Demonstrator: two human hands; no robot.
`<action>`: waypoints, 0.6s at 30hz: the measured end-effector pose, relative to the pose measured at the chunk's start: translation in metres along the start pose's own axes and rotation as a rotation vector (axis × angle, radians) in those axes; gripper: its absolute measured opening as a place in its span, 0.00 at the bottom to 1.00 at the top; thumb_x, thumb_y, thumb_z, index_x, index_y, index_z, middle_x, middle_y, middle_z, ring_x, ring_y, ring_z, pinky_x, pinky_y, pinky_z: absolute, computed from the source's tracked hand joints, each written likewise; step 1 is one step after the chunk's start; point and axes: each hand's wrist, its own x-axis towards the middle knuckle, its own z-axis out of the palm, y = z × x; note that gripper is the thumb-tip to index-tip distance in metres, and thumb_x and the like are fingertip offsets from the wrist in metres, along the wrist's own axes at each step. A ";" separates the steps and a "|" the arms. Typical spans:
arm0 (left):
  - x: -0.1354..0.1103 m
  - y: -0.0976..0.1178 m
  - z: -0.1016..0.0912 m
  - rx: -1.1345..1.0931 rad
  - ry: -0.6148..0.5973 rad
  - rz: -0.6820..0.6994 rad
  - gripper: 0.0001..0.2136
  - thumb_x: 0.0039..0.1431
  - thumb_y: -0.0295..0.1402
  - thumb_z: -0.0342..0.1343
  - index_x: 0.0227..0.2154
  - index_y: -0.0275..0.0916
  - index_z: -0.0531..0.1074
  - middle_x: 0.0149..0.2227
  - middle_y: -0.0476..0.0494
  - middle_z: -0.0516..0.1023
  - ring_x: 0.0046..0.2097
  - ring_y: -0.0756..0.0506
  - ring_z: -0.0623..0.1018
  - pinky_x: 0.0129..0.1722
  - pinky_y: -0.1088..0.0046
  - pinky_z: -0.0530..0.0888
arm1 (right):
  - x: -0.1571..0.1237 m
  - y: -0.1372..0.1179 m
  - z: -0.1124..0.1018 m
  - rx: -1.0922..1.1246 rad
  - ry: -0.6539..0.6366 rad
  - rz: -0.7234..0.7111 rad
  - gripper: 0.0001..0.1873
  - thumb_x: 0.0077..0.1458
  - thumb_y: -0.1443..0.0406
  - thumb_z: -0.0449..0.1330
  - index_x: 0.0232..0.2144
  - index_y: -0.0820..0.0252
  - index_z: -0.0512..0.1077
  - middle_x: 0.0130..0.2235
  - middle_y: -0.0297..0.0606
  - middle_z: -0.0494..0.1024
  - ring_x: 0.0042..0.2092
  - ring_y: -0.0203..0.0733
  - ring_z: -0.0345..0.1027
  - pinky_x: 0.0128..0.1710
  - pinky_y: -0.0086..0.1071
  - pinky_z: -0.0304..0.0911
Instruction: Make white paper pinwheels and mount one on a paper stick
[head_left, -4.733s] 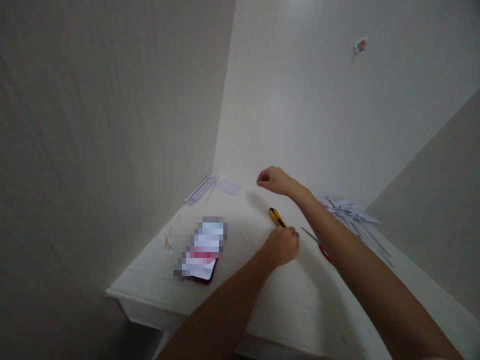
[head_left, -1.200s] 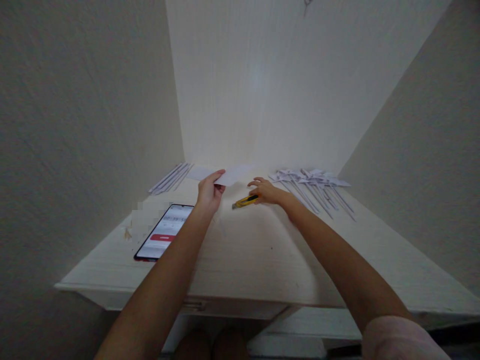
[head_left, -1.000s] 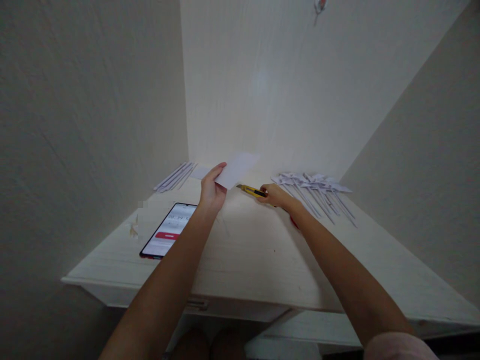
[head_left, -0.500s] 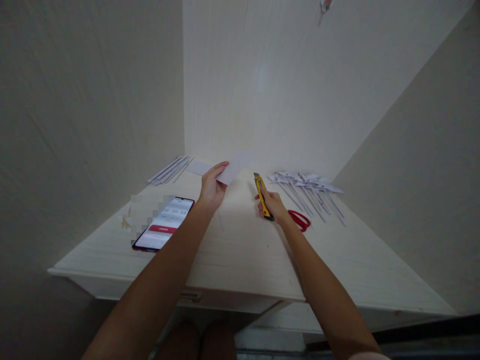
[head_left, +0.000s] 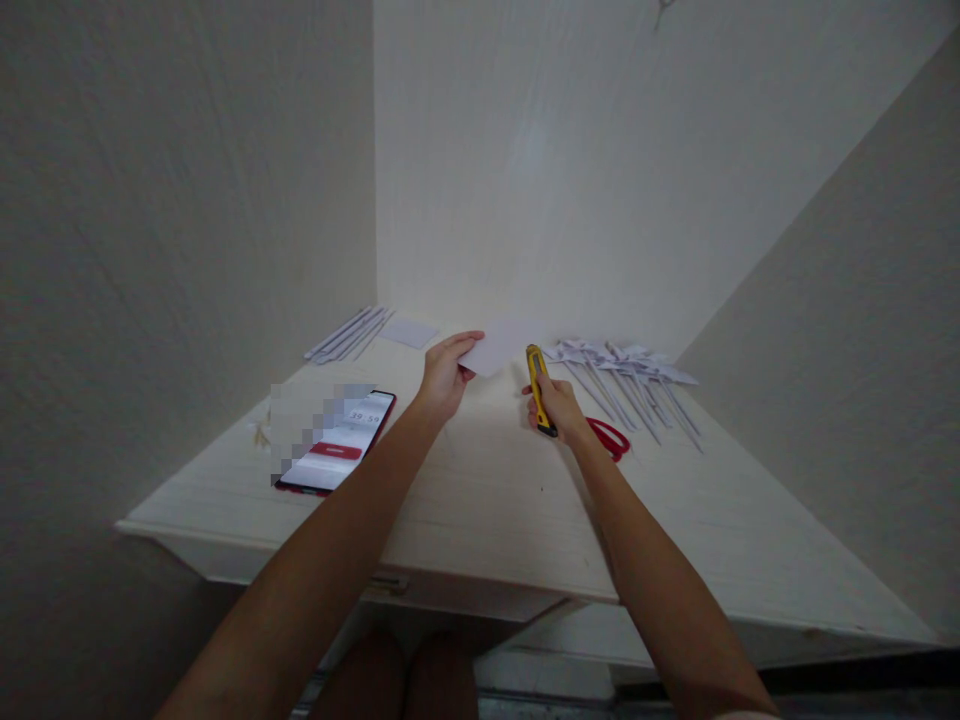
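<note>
My left hand pinches the near left end of a pale sheet of paper, holding it above the table. A yellow utility knife is gripped in my right hand, its top end pointing away from me. No blade stands out clearly from the knife now. The knife is just right of the paper, apart from it. Beside my right wrist lie the red handles of scissors, the rest of them hidden by the hand and arm.
Several paper pinwheel-like pieces on sticks lie at the back right. Rolled paper sticks and a flat paper piece lie at the back left. A phone showing a timer rests left of my forearm on the white table. Walls enclose the back and sides.
The knife's blade, visible before, no longer shows. Both hands, the paper and the knife appear slightly further right, partly because the camera view has shifted.
</note>
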 end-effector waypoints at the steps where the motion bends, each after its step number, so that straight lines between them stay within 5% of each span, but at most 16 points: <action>1: 0.000 -0.002 0.000 0.026 0.001 0.013 0.05 0.43 0.24 0.53 0.23 0.34 0.74 0.29 0.44 0.74 0.27 0.53 0.69 0.21 0.82 0.62 | 0.000 -0.001 -0.001 0.002 0.000 0.003 0.22 0.53 0.48 0.48 0.26 0.61 0.64 0.11 0.27 0.61 0.11 0.33 0.57 0.10 0.26 0.50; 5: 0.002 -0.009 -0.001 0.100 0.076 0.029 0.06 0.44 0.24 0.52 0.24 0.34 0.74 0.25 0.45 0.72 0.21 0.55 0.65 0.15 0.81 0.55 | -0.001 -0.005 -0.006 0.014 0.041 -0.025 0.17 0.53 0.52 0.51 0.29 0.61 0.63 0.12 0.27 0.63 0.11 0.32 0.57 0.09 0.24 0.48; 12: 0.004 -0.014 -0.004 0.176 0.130 0.035 0.06 0.45 0.24 0.51 0.24 0.33 0.73 0.19 0.48 0.68 0.17 0.56 0.62 0.14 0.79 0.52 | -0.001 -0.004 -0.009 0.031 0.058 -0.046 0.22 0.51 0.48 0.51 0.20 0.61 0.61 0.12 0.31 0.64 0.11 0.32 0.58 0.10 0.25 0.51; 18: 0.002 -0.016 -0.003 0.220 0.200 0.032 0.06 0.46 0.21 0.50 0.23 0.32 0.72 0.19 0.48 0.67 0.15 0.56 0.60 0.14 0.78 0.52 | 0.001 -0.005 -0.008 0.039 0.115 -0.063 0.15 0.56 0.55 0.48 0.27 0.62 0.61 0.15 0.31 0.66 0.11 0.31 0.57 0.09 0.24 0.48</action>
